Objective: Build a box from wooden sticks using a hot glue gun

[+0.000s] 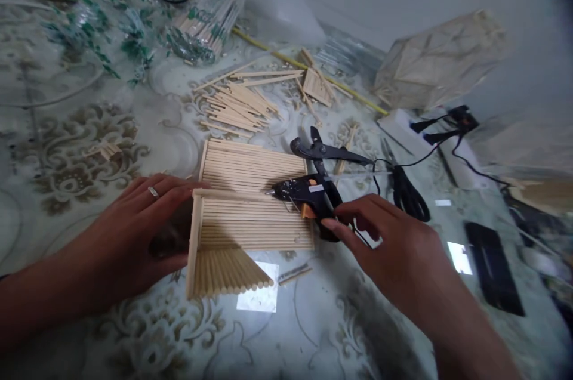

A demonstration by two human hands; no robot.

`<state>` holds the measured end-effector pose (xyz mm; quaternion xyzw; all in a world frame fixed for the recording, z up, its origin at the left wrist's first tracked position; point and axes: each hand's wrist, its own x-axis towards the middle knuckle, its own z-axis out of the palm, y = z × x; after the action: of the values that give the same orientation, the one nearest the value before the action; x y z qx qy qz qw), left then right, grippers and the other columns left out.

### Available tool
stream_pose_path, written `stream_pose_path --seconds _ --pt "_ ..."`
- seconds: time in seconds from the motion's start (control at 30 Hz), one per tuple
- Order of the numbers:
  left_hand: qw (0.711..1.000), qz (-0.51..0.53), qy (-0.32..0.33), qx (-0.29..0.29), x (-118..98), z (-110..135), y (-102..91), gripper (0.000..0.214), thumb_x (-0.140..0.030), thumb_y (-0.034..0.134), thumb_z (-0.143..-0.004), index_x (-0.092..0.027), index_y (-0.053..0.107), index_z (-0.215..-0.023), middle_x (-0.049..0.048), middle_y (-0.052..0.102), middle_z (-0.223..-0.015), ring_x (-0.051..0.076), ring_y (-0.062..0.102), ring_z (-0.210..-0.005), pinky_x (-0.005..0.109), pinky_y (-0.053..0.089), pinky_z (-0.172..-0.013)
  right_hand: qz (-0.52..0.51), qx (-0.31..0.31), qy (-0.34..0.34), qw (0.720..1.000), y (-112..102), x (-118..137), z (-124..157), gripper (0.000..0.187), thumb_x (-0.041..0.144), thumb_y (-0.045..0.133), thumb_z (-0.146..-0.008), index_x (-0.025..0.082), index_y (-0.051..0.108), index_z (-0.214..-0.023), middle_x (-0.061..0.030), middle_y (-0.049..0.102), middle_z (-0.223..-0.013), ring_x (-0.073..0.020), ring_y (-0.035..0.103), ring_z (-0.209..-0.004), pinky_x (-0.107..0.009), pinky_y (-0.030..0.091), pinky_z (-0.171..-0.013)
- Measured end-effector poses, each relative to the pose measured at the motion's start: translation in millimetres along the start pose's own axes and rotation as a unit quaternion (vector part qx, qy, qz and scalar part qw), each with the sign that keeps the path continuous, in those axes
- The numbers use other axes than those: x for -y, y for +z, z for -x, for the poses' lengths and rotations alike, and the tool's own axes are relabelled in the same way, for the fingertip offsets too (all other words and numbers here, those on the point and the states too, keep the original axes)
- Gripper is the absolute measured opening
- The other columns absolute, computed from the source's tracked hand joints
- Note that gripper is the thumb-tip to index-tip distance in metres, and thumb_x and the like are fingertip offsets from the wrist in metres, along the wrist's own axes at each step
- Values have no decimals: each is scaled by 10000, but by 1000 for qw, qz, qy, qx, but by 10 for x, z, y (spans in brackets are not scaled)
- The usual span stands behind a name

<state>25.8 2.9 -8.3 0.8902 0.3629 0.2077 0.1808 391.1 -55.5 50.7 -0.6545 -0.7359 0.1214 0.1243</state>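
My left hand (pixel 129 231), with a ring on one finger, grips the left edge of a wooden-stick structure (pixel 255 228). This piece has slatted panels of thin round sticks and an upright side; one triangular slatted part points toward me. My right hand (pixel 394 243) is closed on the handle end of a black hot glue gun (pixel 308 192) with an orange trigger. Its nozzle points left, close to the stick running along the middle of the structure. Whether the nozzle touches the wood I cannot tell. Behind the gun lie black-handled cutting pliers (pixel 331 152).
Loose sticks (pixel 242 105) lie in a pile behind the structure, near bagged sticks (pixel 208 22). Black-handled scissors (pixel 408 192), a white power strip (pixel 403 129) with cords and a dark phone-like slab (pixel 492 266) are on the right. A yellow cable (pixel 286 58) crosses the back.
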Motion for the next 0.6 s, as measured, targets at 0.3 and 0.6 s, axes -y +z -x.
stream_pose_path --seconds 0.3,0.6 --pt "1000 -2 1 26 -16 6 -32 517 -406 673 -1031 -253 534 -1505 90 675 -1466 281 652 -1302 442 507 -1107 -75 102 -116 985 157 89 528 188 138 624 -1068 254 757 -1133 -18 799 -1041 -161 818 -842 -273 684 -786" --pt "999 6 -21 40 -15 21 16 655 -344 800 -941 -252 517 -1524 94 652 -1501 300 619 -1359 480 462 -1193 -98 77 -40 991 114 265 452 138 183 584 -1066 266 670 -998 -4 774 -936 -147 766 -708 -235 646 -654"
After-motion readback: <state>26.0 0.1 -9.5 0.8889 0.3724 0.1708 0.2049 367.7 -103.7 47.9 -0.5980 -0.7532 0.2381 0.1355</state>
